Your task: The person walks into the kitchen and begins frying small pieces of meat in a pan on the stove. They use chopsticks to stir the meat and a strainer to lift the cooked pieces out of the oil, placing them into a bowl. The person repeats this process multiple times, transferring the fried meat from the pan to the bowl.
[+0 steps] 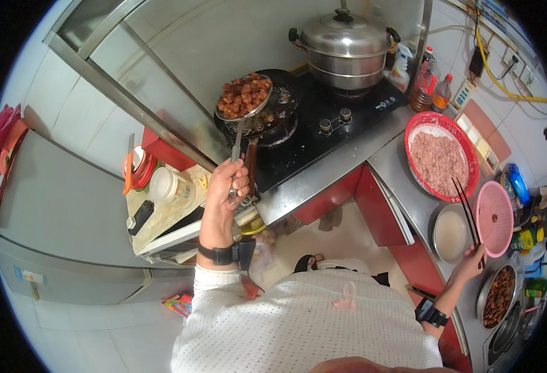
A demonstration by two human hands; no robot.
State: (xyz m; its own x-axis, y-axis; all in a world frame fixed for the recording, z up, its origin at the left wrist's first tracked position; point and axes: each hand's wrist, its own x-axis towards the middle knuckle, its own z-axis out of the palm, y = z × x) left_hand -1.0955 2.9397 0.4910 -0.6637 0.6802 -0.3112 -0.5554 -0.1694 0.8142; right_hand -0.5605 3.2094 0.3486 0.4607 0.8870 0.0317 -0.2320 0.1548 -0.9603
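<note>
My left hand (229, 183) grips the metal handle of a skimmer (239, 135) heaped with browned fried pieces (243, 95). The skimmer is over a dark frying pan (280, 105) with bubbling oil, and the pan's wooden handle (252, 161) runs beside my left hand. At the right, my right hand (470, 263) holds a pair of dark chopsticks (468, 214). Their tips reach over the rim of a red basin (475, 161) of pale minced meat (436, 156). Close by are a pink plastic basket (499, 198) with a small brown piece in it and a metal bowl of cloudy liquid (451, 233).
A lidded steel steamer pot (345, 51) occupies the rear of the black gas stove (320, 149). Bottles (441, 93) stand by the wall. A bowl of browned pieces (498, 298) is at lower right. A plastic tub (173, 187) sits on the left-hand surface, near a grey refrigerator (68, 200).
</note>
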